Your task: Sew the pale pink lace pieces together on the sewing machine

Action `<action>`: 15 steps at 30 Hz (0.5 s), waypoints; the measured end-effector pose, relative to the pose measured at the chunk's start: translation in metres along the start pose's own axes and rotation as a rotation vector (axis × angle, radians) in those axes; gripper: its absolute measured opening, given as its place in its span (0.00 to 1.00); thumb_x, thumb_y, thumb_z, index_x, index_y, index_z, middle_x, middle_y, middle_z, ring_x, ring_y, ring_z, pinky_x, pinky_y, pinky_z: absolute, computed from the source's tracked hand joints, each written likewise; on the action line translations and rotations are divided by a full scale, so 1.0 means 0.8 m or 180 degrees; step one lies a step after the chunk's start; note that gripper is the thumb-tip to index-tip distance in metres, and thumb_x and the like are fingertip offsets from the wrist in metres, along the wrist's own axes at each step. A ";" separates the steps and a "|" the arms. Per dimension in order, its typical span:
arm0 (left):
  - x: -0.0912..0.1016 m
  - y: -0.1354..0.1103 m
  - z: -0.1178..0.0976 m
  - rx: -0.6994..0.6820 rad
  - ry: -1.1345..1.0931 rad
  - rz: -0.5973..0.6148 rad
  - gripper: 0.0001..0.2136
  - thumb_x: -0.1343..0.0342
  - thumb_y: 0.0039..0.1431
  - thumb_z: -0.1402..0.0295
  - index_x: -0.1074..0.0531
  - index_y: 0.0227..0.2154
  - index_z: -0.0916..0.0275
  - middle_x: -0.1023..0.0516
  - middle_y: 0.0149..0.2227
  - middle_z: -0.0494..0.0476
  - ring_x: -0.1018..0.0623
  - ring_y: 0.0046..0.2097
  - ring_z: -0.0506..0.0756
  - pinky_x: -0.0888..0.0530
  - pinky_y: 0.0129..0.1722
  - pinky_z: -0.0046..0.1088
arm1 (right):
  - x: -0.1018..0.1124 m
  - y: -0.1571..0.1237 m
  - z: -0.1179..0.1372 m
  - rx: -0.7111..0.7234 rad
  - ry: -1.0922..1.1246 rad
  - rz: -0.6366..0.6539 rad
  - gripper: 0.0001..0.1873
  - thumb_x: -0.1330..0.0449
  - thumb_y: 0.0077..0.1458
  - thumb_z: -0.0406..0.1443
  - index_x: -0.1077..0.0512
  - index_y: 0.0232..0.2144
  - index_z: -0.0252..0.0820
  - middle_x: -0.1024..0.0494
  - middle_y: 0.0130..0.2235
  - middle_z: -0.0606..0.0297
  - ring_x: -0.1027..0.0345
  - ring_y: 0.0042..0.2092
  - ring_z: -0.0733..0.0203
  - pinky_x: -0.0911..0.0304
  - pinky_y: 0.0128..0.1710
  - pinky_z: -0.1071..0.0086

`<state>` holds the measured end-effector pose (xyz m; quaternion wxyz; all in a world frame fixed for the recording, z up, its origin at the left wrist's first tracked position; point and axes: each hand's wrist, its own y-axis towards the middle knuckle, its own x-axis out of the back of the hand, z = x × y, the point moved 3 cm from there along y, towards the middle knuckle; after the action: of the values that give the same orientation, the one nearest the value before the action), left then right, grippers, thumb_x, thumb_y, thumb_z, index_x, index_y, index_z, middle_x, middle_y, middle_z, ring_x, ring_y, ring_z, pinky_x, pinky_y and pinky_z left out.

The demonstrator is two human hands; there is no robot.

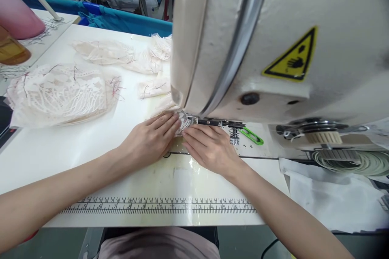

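A piece of white lace fabric (182, 119) lies at the needle area of a sewing machine (212, 40), partly hidden under the machine head and my hands. My left hand (154, 135) rests flat on the fabric from the left, its fingers stretched out side by side. From the right, my right hand (211, 145) lies with fingers extended at the lace's near right edge, beside the presser area. Its fingertips are partly covered by the machine's parts. The needle itself cannot be made out.
Lace pieces with dark thread ends (60, 93) lie on the left, more lace (121, 54) behind. A green-handled tool (252, 136) is right of the needle area. A printed ruler (161, 206) runs along the front edge. White cloth (328, 198) lies at right; a pink cone (18, 12) stands far left.
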<state>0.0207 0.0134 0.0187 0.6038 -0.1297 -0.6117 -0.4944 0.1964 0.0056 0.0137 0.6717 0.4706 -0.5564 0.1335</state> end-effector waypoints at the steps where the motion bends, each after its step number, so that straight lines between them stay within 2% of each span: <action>1: 0.000 0.001 -0.001 0.0024 0.0009 -0.0010 0.14 0.51 0.65 0.73 0.24 0.45 0.77 0.21 0.49 0.71 0.20 0.49 0.64 0.21 0.50 0.39 | 0.000 0.000 0.000 -0.0004 -0.0012 -0.0005 0.11 0.43 0.63 0.36 0.25 0.43 0.37 0.20 0.44 0.66 0.29 0.47 0.63 0.34 0.40 0.67; 8: 0.003 0.004 -0.007 0.0139 0.0044 -0.0129 0.14 0.49 0.65 0.70 0.23 0.44 0.75 0.20 0.46 0.68 0.19 0.48 0.63 0.21 0.48 0.37 | 0.004 0.000 -0.001 -0.0059 -0.0060 -0.0065 0.09 0.42 0.62 0.36 0.25 0.41 0.37 0.19 0.43 0.68 0.28 0.45 0.64 0.34 0.42 0.68; 15: 0.006 0.003 -0.015 0.0140 0.0118 -0.0075 0.14 0.48 0.65 0.70 0.23 0.44 0.76 0.20 0.46 0.70 0.20 0.48 0.63 0.22 0.48 0.37 | 0.006 0.001 -0.004 -0.0095 -0.0194 -0.0106 0.08 0.42 0.63 0.35 0.24 0.39 0.38 0.19 0.42 0.68 0.28 0.42 0.67 0.35 0.41 0.69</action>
<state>0.0288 0.0038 0.0214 0.6119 -0.1000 -0.6125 -0.4903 0.1998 0.0066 0.0186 0.6635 0.4735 -0.5706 0.0995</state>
